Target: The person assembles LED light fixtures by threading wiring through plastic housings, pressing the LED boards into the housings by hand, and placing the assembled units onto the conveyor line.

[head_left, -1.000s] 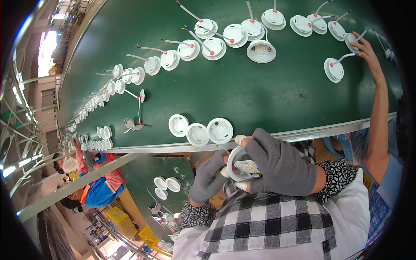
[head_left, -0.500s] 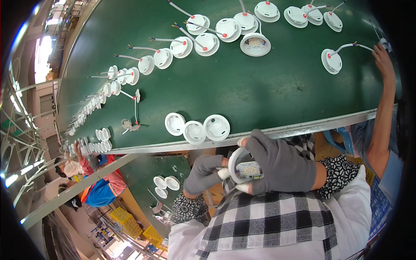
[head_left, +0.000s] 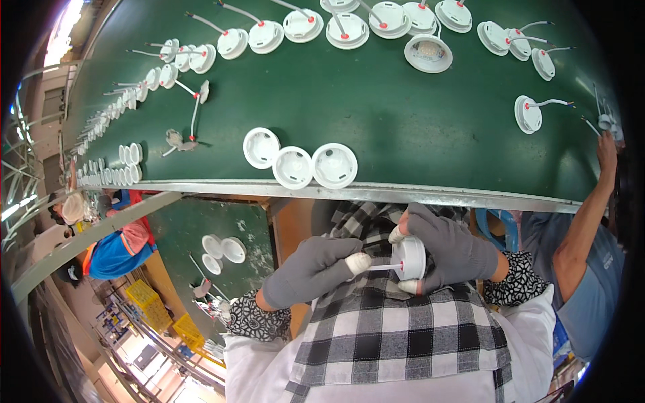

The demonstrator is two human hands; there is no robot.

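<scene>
"So, where's the round white plastic lamp housing?"

"In front of the black-and-white checked cloth apron. The grey-gloved right hand curls its fingers round it; the grey-gloved left hand, at nine o'clock, pinches the thin white cable."

"What could go wrong?"

"A hard tug from the left might strain the cable where it joins; a slack right grip could drop the housing. At ten o'clock, three open white plastic cups lie near the green desk's edge, where a careless knock could topple them."
</scene>
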